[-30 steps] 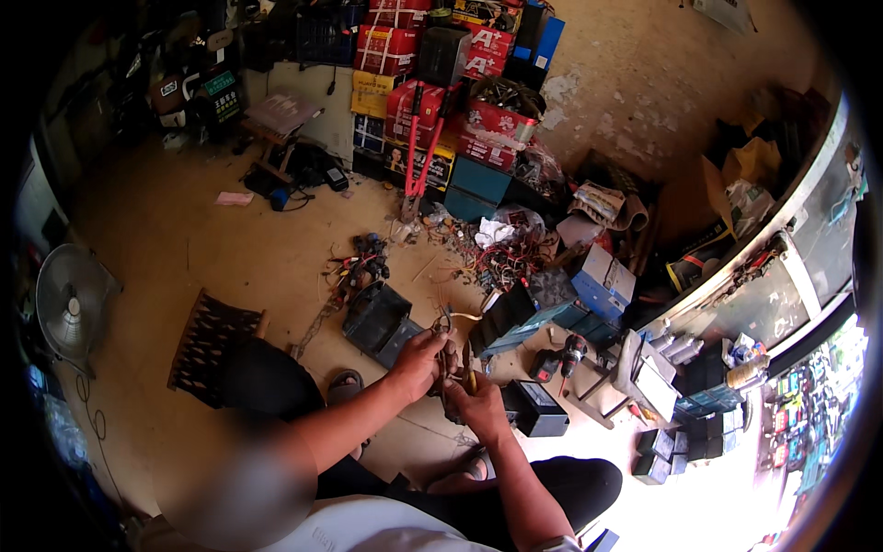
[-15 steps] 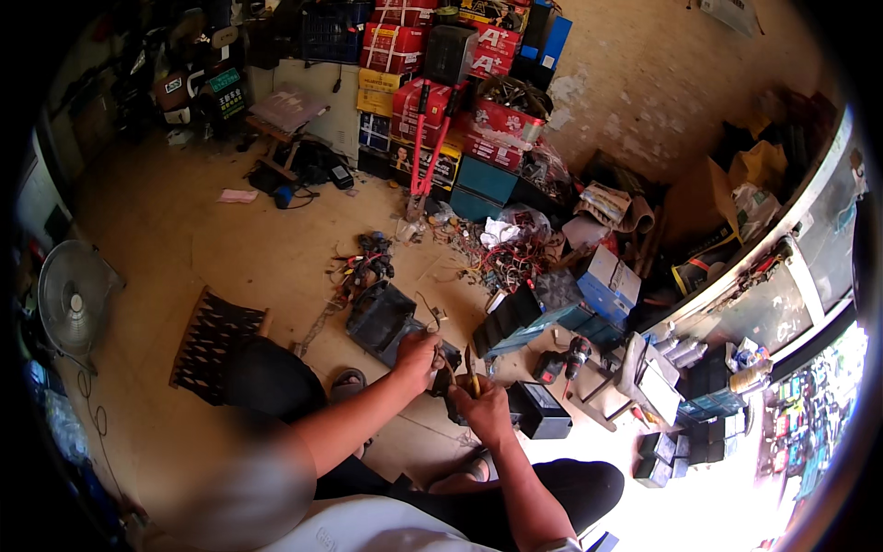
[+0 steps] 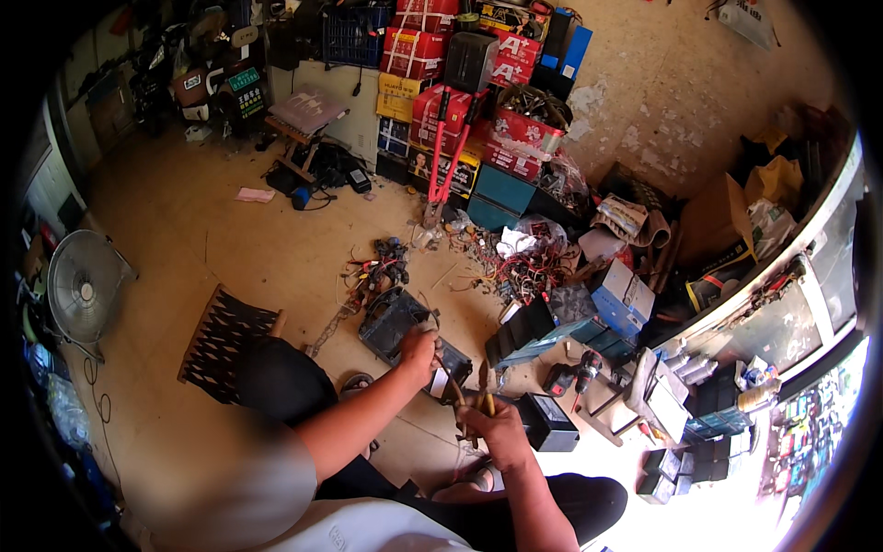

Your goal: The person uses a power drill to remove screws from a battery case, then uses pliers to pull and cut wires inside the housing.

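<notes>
My left hand (image 3: 419, 353) is closed around a thin, dark strand, which looks like a cable (image 3: 450, 375). The strand slants down toward my right hand (image 3: 498, 432), whose fingers are wrapped round yellow-handled pliers (image 3: 490, 406). Their jaws are partly hidden, so I cannot tell whether they touch the strand. Just beyond my left hand lies an open black battery case (image 3: 386, 324) on the floor. A dark battery (image 3: 549, 423) stands right of my right hand.
Teal batteries (image 3: 526, 336) and a cordless drill (image 3: 589, 370) are to the right. Tangled wires (image 3: 524, 269) lie ahead, near red bolt cutters (image 3: 445, 156) leaning on stacked boxes. A woven stool (image 3: 225, 342) and a fan (image 3: 85, 287) stand left.
My hands have moved apart, the right one lower and nearer me, and the strand between them now shows. The whole view has shifted slightly.
</notes>
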